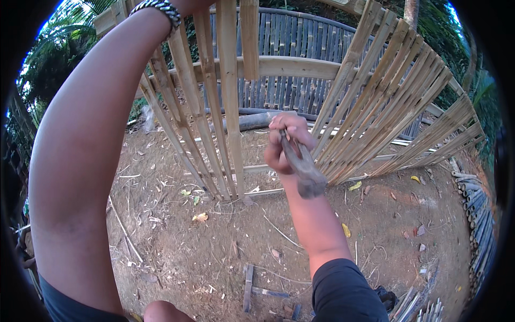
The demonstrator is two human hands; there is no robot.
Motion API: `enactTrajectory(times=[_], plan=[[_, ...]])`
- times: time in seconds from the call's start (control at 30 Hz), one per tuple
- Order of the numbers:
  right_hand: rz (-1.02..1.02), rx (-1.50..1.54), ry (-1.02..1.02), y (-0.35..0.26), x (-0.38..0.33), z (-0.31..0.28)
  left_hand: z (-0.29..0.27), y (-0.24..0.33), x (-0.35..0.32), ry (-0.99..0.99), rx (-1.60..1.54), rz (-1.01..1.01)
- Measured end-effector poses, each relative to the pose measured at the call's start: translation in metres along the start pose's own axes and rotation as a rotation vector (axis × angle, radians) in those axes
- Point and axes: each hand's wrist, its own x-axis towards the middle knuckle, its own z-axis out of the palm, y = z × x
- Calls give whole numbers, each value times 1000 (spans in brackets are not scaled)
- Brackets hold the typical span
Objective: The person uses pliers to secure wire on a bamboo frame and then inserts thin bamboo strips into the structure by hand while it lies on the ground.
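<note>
My right hand (289, 139) is closed round the wooden handle (304, 174) of a tool, in front of the bamboo slat fence. The handle's thick, worn end points down toward me. The tool's other end is hidden behind my fist, so I cannot tell its kind. My left arm (80, 139) reaches up to the top edge, a braided bracelet (161, 9) at its wrist. The fingers of my left hand (197, 3) lie outside the picture, near the tops of the upright slats (229, 96). A short slat (249, 40) hangs over the horizontal rail (292, 67).
Closely set slats (383, 96) fill the fence's right side. Behind stands a dark bamboo fence (284, 37), with a grey pole (252, 122) on the ground before it. Stacked bamboo (477, 225) lies far right. Wood pieces (248, 288), leaves and thin strips litter the dirt.
</note>
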Motion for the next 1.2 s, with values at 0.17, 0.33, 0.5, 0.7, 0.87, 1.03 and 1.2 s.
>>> enactTrajectory(times=[0.17, 0.33, 0.5, 0.7, 0.87, 1.03, 1.2], plan=[[801, -566, -361, 2, 18, -24, -1, 0, 3, -93, -24, -67], [115, -283, -263, 7, 13, -21, -14, 2, -9, -75, -63, -2], [465, -474, -252, 14, -36, -49, -8, 2, -9, -12, -51, 4], [966, -581, -553, -48, -41, -63, -21, 2, -8, -72, -22, 18], [1062, -730, -752, -80, -9, -119, 11, 5, -17, 40, -120, 54], [1161, -600, -735, -90, -13, -96, -10, 0, -3, -58, -8, -31], [1104, -600, -603, -53, 47, -65, 26, 6, -20, 83, -144, 35]])
